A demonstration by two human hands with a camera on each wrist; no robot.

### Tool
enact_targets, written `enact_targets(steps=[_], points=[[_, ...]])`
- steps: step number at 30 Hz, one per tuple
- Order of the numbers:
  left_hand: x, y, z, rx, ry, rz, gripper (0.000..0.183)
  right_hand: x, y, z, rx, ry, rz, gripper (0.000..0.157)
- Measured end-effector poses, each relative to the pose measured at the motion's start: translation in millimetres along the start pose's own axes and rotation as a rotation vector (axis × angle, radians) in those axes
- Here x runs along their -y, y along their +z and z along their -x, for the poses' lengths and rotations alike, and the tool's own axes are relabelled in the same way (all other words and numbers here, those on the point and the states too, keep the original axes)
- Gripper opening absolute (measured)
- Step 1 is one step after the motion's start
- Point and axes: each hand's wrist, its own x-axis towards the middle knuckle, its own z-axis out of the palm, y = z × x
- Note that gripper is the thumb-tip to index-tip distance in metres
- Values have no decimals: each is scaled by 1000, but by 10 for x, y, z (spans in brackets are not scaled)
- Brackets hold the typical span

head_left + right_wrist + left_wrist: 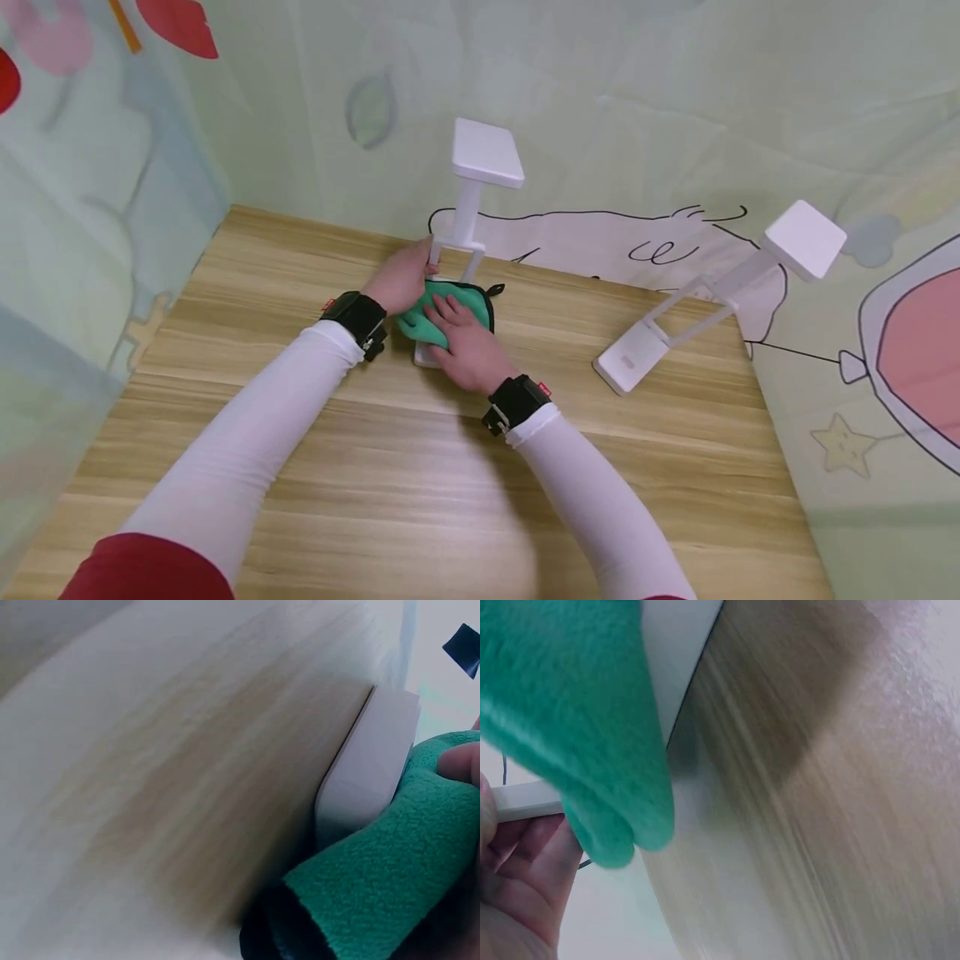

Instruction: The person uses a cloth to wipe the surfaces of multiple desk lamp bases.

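Observation:
A white desk lamp stands near the back of the table, and a green cloth with black edging lies over its base. My left hand grips one bar of the lamp's stem; in the left wrist view, the fingers curl about this white bar. On top of the cloth, my right hand presses with its fingers spread and fairly straight. The right wrist view has the cloth against the side of the lamp base, with a fingertip on it. Most of the base is hidden.
A second white lamp stands to the right, leaning toward the back right corner. The wood-grain table meets a printed fabric wall at the back and sides.

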Motion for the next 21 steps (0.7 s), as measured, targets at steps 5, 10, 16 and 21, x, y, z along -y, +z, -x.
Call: enact_targets(steps=[5,10,16,21], points=[[-20,-11,11,-2,-2,6,11,-5,-8,120,-8,35,-5,59],[-12,1,-1,-1,-1,21,14,-15,13,273,-15,69,15,60],[-8,-5,-7,-4,4,25,15,52,13,456,-16,73,72,62],[-2,10,-5,-5,-11,22,9,163,5,577,7,48,118,63]])
